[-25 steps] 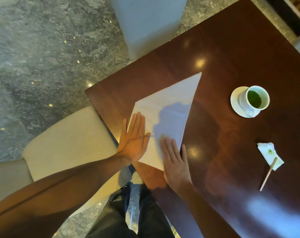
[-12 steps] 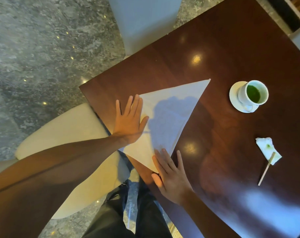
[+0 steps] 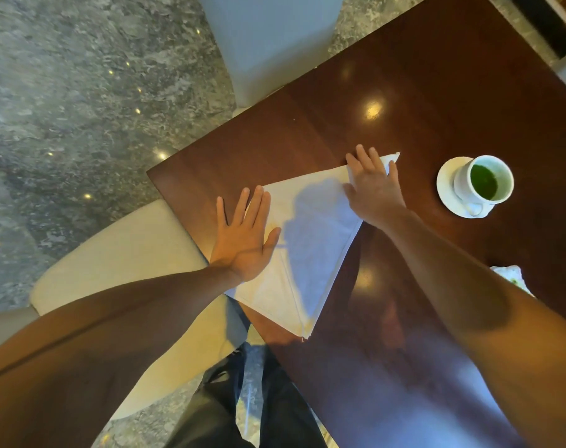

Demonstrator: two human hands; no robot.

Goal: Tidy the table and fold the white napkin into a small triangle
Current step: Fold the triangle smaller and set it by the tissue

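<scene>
While both hands lie palm-down on it, the white napkin (image 3: pixel 310 250) rests as a large folded triangle on the dark wooden worktop (image 3: pixel 420 98), one edge overhanging the worktop's near-left edge. The left hand (image 3: pixel 243 240) is flat with its fingers (image 3: pixel 257 205) spread and straight; the index and middle fingers and the thumb lie on the napkin's left edge, while the outer fingers rest on bare wood just beside the cloth. The right hand (image 3: pixel 374 185) presses on the napkin's far corner, its fingers (image 3: pixel 362 158) slightly spread and laid flat, gripping nothing; a small tip of cloth pokes out just beyond the fingertips on the right. Between the two hands the napkin lies smooth, darkened by a shadow across its middle. Its third corner points back toward the person, well behind both wrists, close to the worktop's near edge.

To the right of the right hand's fingers, apart from them, a white cup (image 3: pixel 484 182) of green liquid stands upright on a white saucer (image 3: pixel 446 192). Beyond the right forearm, a crumpled white tissue (image 3: pixel 509 274) with a green stain shows partly, the arm hiding the rest. Left of the left hand, below the worktop, sits a cream chair seat (image 3: pixel 120 253) on a grey marbled floor (image 3: pixel 65 92).
</scene>
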